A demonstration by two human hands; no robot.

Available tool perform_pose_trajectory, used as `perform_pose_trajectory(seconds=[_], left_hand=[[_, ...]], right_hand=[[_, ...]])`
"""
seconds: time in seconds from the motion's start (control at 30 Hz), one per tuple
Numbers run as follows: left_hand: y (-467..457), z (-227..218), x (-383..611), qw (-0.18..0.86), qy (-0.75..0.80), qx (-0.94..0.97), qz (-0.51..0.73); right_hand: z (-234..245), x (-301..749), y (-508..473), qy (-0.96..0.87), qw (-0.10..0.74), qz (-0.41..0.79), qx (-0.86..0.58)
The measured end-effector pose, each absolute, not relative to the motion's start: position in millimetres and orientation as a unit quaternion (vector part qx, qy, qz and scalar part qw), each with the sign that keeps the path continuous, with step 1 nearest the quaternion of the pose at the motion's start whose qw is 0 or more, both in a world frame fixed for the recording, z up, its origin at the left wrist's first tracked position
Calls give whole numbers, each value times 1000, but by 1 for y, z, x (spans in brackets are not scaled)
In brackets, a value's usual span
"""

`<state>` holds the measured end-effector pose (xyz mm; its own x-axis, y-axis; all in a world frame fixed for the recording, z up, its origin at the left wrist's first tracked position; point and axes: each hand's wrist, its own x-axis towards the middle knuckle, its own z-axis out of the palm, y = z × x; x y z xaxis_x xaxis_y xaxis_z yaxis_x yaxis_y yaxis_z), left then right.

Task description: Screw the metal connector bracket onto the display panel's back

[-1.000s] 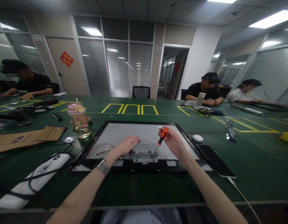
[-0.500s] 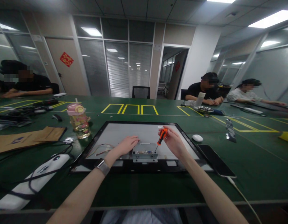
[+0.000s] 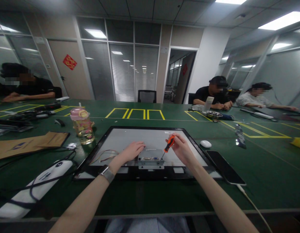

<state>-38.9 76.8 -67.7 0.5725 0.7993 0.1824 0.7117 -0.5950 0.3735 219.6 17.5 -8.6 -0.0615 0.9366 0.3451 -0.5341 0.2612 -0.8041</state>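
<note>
An orange-and-black screwdriver [image 3: 169, 143] is gripped in the fingers of my right hand [image 3: 182, 149], its shaft slanting down to the left. The tip meets the right end of a metal bracket [image 3: 151, 164] that carries a row of connector ports. That bracket sits at the near edge of a flat display panel [image 3: 125, 137] with a black frame and pale grey back. My left hand [image 3: 134, 150] lies flat with fingers stretched out, just left of the bracket. Thin loose wires [image 3: 105, 156] lie on the panel beside my left wrist.
Left of the panel stand a pink-lidded bottle [image 3: 82, 126] and a white power strip [image 3: 40, 184] wrapped in black cable, near a brown paper bag [image 3: 30, 144]. On the right lie a phone [image 3: 226, 166] with a charging cable and a white case [image 3: 205, 143]. Other people sit across the table.
My right hand and the screwdriver handle have shifted very slightly, with the tip still at the bracket's right end. My left hand has stayed in place.
</note>
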Motion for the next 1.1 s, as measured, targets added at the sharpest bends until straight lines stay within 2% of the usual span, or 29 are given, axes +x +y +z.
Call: perform_pose_trajectory(seconds=[0.37,1.1], left_hand=[[74,-65,-38,137,432,875,167],[76,-68,-39,142,435,873,168]], right_hand=[[-7,219,17,-454,628,600,-197],[-10,221,18,-477,629,574,-216]])
